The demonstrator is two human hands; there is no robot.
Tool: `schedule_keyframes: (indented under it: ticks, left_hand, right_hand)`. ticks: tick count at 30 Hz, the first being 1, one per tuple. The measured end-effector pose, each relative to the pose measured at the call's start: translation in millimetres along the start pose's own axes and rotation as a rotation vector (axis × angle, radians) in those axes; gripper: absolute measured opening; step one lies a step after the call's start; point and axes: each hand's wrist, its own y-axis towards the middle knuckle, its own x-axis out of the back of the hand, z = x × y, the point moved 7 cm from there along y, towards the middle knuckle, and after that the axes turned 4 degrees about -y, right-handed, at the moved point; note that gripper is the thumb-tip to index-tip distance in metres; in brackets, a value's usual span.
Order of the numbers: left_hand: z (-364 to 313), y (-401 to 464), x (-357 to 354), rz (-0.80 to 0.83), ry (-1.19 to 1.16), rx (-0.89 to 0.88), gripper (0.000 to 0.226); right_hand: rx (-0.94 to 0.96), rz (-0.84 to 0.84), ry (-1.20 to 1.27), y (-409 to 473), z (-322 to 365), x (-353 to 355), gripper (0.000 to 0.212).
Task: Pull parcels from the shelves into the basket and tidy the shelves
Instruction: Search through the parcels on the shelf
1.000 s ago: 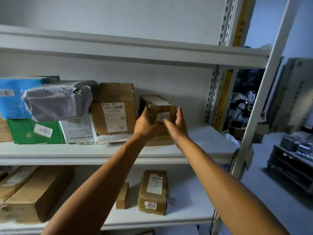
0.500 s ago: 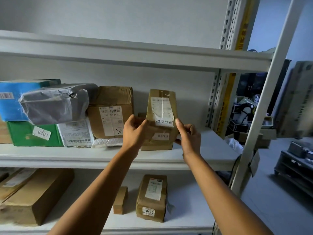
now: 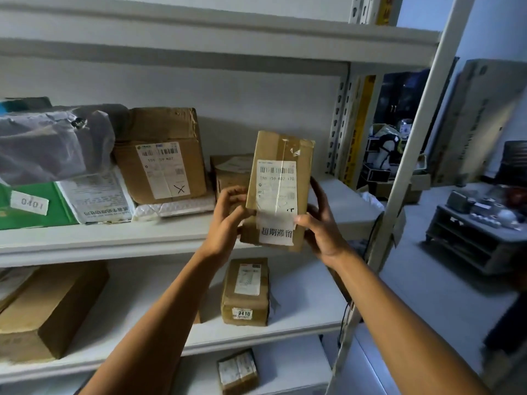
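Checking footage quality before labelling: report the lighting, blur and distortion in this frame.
Head view: dim, bluish light; the held parcel has a readable barcode label, though the left hand and right hand look slightly soft; wide-angle bend tilts the shelf post; the room at right is darker and blurred.

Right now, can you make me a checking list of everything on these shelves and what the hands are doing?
Surface: white metal shelf, several tiers.
Job's things: brown parcel held upright in front of the middle tier, label facing the camera; no basket in view.
Clutter: grey plastic-wrapped parcel, green box tagged 0401, big cardboard box marked X; below, a parcel tagged 0410.
Grippers: left hand and right hand both grip the brown parcel's lower part.
Cables: a dark cable by the right post.
Surroundings: low rack with small items at right.
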Motion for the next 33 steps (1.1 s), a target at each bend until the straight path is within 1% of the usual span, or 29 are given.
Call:
schedule_keyframes:
  ticks: [3,6,8,12,16,19,22,26,28,31,33]
  left_hand:
    - [13.7,-6.1,-10.5,0.095,0.016,0.029,0.052]
    - [34.1,-12.3,-22.2,0.208,0.013,0.075,0.043]
    - [47.6,-19.7,-30.2,0.285,0.008,0.106,0.043]
    - [71.9,-42.8,-44.4,0.426,-0.034,0.202,0.044]
    - [93.3,-77.0,-57.7,0.518,-0.105,0.313,0.045]
    - [107.5,-108.9,-71.6,0.64,-0.117,0.376,0.043]
    - [119.3,-144.3,-89.5,0.783,-0.105,0.427,0.04]
    - [131.2,-203.2,-129.0,0.974,-0.133,0.526,0.041]
    - [134.0,-227.3,-143.6,1.028,-0.139,0.554,0.044]
    - [133.7,-285.0,-175.1,1.183,-0.146,0.605,0.049]
    - [138.0,-322.5,-188.5,1.262,-0.136,0.651,0.054]
  right_hand:
    - [-0.035,-0.02,-0.046,-24.6,-10.1,10.0,0.116]
    - [-0.062,-0.08,-0.05,-53.5,-22.7,21.3,0.118]
    - [-0.079,-0.142,-0.061,-76.3,-29.0,26.2,0.117]
    - [-0.127,-0.295,-0.098,-127.0,-36.3,27.5,0.106]
    - [-0.189,-0.407,-0.159,-186.1,-46.1,25.1,0.104]
    - [-0.245,-0.518,-0.195,-239.0,-49.5,23.3,0.106]
    - [-0.293,-0.638,-0.252,-298.2,-49.4,18.0,0.103]
    - [-0.358,-0.802,-0.302,-382.8,-40.4,8.2,0.099]
    - [-0.361,-0.853,-0.26,-413.7,-36.8,2.3,0.099]
    - [-0.363,-0.992,-0.254,-483.2,-28.7,-4.6,0.102]
    - [-0.386,-1.046,-0.273,-527.7,-30.2,-14.0,0.107]
